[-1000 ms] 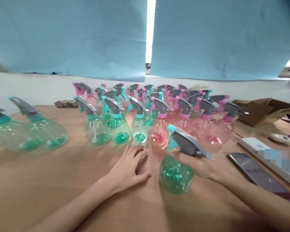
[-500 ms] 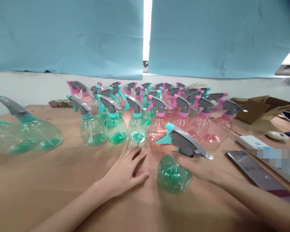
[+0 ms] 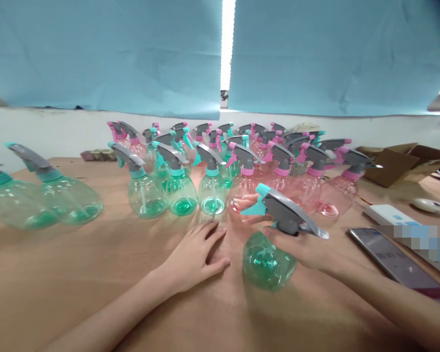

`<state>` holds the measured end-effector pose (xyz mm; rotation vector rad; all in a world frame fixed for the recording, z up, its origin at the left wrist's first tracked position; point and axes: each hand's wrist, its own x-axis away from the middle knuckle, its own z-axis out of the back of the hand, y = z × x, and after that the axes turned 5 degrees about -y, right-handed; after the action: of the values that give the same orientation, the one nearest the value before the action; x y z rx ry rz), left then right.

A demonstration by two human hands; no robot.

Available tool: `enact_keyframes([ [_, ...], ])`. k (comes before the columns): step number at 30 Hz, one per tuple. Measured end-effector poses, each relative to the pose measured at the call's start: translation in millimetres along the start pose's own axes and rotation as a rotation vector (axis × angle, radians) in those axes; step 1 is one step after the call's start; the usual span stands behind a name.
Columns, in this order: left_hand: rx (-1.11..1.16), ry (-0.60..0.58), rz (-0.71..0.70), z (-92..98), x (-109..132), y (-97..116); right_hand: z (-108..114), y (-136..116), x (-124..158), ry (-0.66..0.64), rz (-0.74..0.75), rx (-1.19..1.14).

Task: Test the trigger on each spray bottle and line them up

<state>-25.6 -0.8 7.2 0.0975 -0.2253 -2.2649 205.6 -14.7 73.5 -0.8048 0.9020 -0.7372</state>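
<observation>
Green clear-plastic spray bottle (image 3: 267,261) gripped at its neck by right hand (image 3: 304,247), fingers (image 3: 246,201) reaching the teal trigger (image 3: 253,210); left hand (image 3: 194,256) lies open on brown desk (image 3: 95,274), bracing

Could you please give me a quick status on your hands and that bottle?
Left hand flat on table, open. Right hand gripping green spray bottle at neck. Bottle rows close behind.

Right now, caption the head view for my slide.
Right hand grips a green spray bottle; left hand lies flat on the table.
</observation>
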Motion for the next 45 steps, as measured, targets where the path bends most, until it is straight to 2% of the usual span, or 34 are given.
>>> enact_keyframes([
  [22,0.013,-0.003,0.004,2.9,-0.9,2.6,-0.5,-2.2,0.7,0.022,-0.054,0.083],
  [31,0.022,0.011,-0.001,2.8,-0.1,2.3,-1.4,-8.0,-3.3,0.038,0.011,0.048],
  [45,0.019,0.021,-0.011,1.7,0.1,0.9,-0.3,-6.6,-1.3,0.024,-0.012,0.041],
])
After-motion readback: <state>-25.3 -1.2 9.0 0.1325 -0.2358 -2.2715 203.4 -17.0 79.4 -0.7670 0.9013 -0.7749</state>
